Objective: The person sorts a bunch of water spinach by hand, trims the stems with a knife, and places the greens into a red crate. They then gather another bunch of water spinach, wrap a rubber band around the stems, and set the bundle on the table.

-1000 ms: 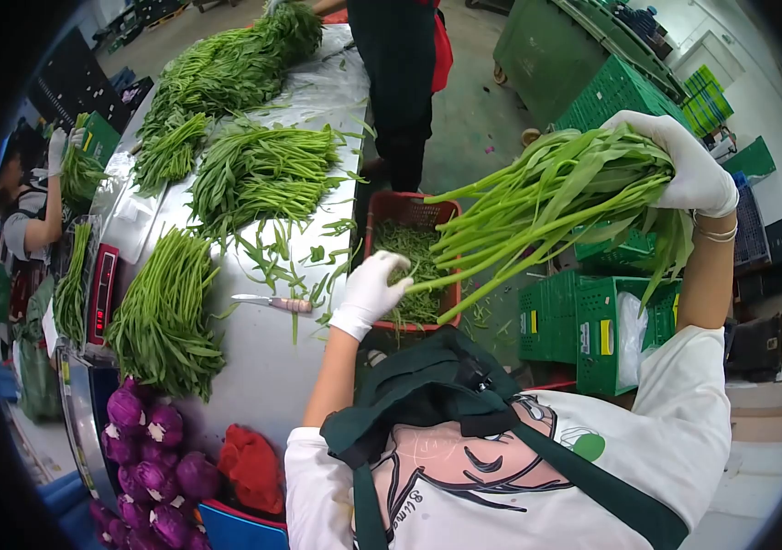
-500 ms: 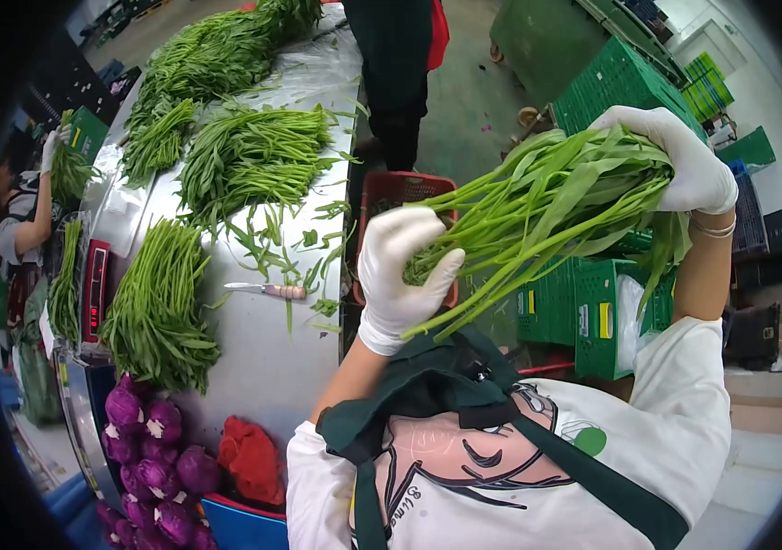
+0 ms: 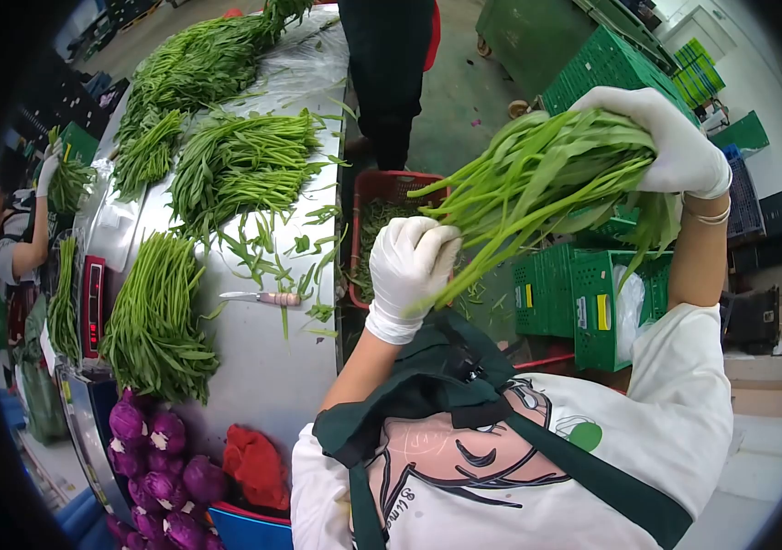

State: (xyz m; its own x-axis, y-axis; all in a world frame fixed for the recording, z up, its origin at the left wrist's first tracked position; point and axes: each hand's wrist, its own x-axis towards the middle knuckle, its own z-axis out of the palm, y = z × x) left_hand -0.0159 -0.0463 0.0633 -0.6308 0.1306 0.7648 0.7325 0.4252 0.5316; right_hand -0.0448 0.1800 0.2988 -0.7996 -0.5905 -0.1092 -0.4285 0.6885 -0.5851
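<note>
Green long-stemmed leafy bunch [image 3: 546, 179] spans from right hand [image 3: 661, 137] to left hand [image 3: 412, 270], raised beside the metal table [image 3: 267, 376]. Right: gloved, wrapped round the leafy end, holding it. Left: gloved, fingers curled nearly into a fist at stem ends; can't tell if gripping any.
</note>
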